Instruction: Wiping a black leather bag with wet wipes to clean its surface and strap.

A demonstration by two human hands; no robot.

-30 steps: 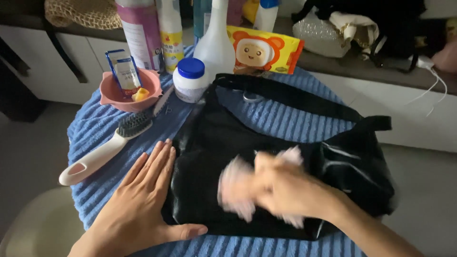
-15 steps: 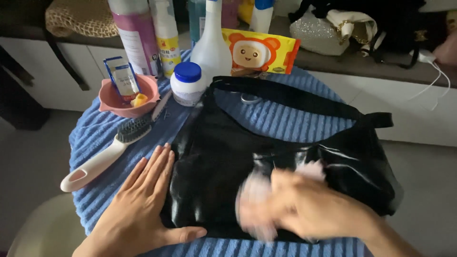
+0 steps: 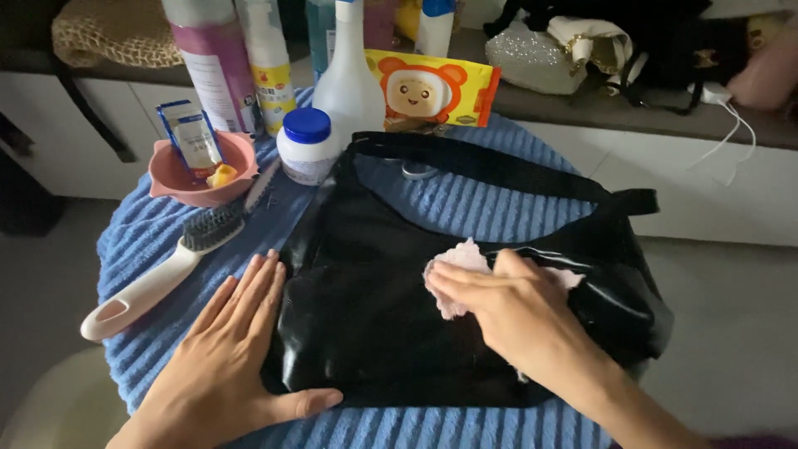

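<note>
A glossy black handbag with a long strap lies flat on a blue ribbed towel. My right hand presses a pale pink cloth against the bag's middle. My left hand lies flat with fingers spread on the towel at the bag's left edge, thumb touching the bag's lower corner.
A white-handled brush lies left of the bag. Behind it stand a pink bowl with a small packet, a blue-lidded jar, several bottles and a spray bottle, and an orange wipes pack. Bags sit on the counter behind.
My right hand with the pink cloth has moved up and to the left across the bag, from its lower right part to its middle. The left hand has stayed put.
</note>
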